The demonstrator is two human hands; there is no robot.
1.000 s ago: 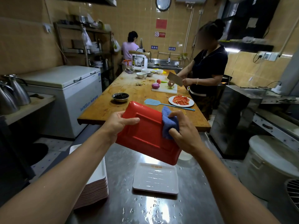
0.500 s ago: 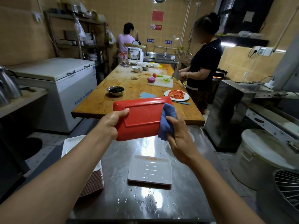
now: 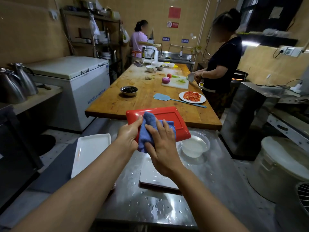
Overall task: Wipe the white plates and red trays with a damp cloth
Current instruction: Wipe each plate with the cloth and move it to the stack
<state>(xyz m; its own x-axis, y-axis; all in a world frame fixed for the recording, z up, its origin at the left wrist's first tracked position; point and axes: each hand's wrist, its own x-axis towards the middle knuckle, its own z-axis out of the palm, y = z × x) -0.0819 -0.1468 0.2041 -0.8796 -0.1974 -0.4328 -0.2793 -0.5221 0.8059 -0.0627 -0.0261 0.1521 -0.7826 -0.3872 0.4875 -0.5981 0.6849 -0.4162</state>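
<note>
A red tray (image 3: 168, 119) is held in the air above the steel counter (image 3: 167, 208), its underside facing me. My left hand (image 3: 129, 133) grips its near left edge. My right hand (image 3: 161, 141) lies with fingers spread flat on a blue cloth (image 3: 148, 131), pressing it against the tray's left part. Under my right wrist a white rectangular plate (image 3: 155, 178) lies on the wet counter. A stack of white plates (image 3: 90, 151) stands at the counter's left edge.
A clear bowl of water (image 3: 194, 145) sits just right of the tray. Behind is a long wooden table (image 3: 142, 97) with food, where a person in black (image 3: 220, 64) cuts. A chest freezer (image 3: 75, 84) stands left, a lidded white bin (image 3: 282, 166) right.
My right hand has slid the blue cloth from the tray's right end across to its left, close to my left hand. The tray has tilted flatter and the view has dipped.
</note>
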